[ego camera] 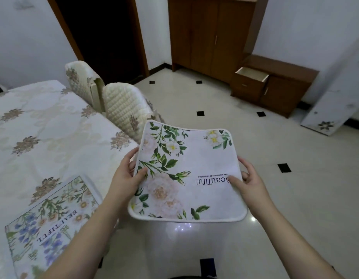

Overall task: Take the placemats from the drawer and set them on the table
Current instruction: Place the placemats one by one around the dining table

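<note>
Nearest me, a rectangular placemat with blue flowers [51,224] lies flat on the desk [43,125], whose cloth is cream with woven brown medallions. I hold a second, white floral placemat [186,178] in the air just beside the desk's edge, over glossy tiled floor [275,208]; it sags, soft and round-cornered. My left hand [126,176] pinches its left edge, my right hand [249,182] its right edge, thumbs on top. Beyond stand two quilted chairs [122,109], then a wooden cabinet with its drawer [253,75] pulled open.
</note>
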Tool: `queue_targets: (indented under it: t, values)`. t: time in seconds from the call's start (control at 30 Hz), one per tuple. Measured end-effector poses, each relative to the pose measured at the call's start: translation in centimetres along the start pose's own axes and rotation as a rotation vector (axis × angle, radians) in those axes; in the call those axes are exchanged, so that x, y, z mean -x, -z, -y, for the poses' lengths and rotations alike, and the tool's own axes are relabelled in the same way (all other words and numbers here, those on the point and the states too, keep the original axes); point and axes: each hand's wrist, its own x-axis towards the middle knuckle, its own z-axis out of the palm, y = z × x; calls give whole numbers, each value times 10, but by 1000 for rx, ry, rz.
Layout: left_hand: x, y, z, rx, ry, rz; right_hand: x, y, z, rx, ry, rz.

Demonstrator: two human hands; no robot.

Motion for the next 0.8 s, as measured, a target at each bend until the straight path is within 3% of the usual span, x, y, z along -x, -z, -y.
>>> queue_targets:
  t: [0.4, 0.8]
  values:
    - [-44, -70, -23, 48, 4, -11, -53, 51, 22, 72, 13, -110]
    - [-174, -64, -17, 114, 54, 8, -161, 15, 43, 173, 20, -176]
